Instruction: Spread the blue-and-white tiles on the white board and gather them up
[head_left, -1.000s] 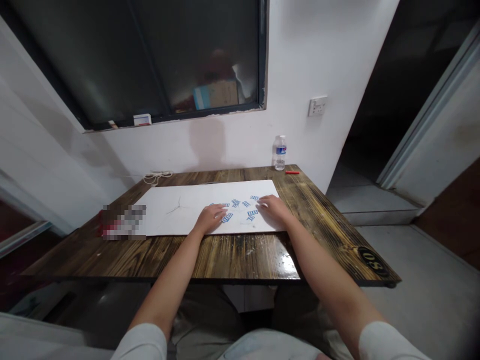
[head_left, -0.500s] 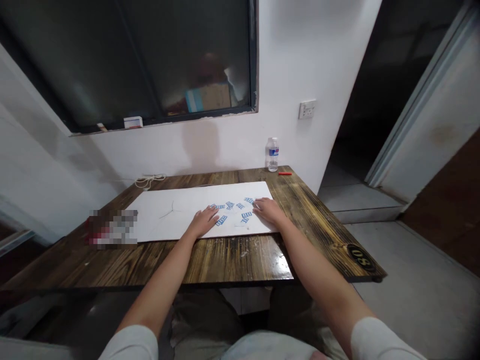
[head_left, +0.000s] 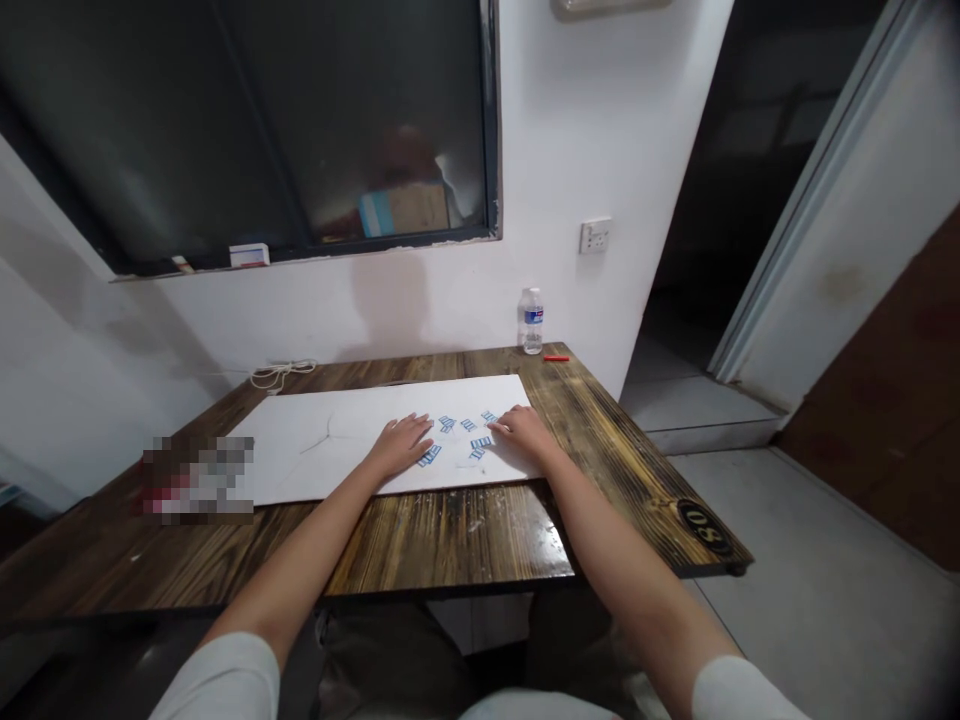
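Observation:
A long white board (head_left: 285,460) lies on the wooden table, with several small blue-and-white striped pieces (head_left: 467,425) scattered over its right part. My left hand (head_left: 401,445) rests palm down on the board, fingers stretched out, beside the lower-left striped piece (head_left: 429,456). Its fingertips partly cover another piece. From the right, my right hand (head_left: 523,435) lies over the board with extended fingers, touching or just beside the upper-right piece (head_left: 489,417). Whether anything sits under its palm is hidden.
A clear plastic bottle (head_left: 532,322) and a red pen-like stick (head_left: 556,358) are at the table's back right corner. A white cable (head_left: 281,372) is coiled at the back left. A blurred-out item (head_left: 199,480) lies on the left. The wall stands behind the table (head_left: 622,480).
The whole view has shifted, so the table sits slightly lower and further left. My left fingers now cover more of the upper-left piece. My right hand has edged left over the board.

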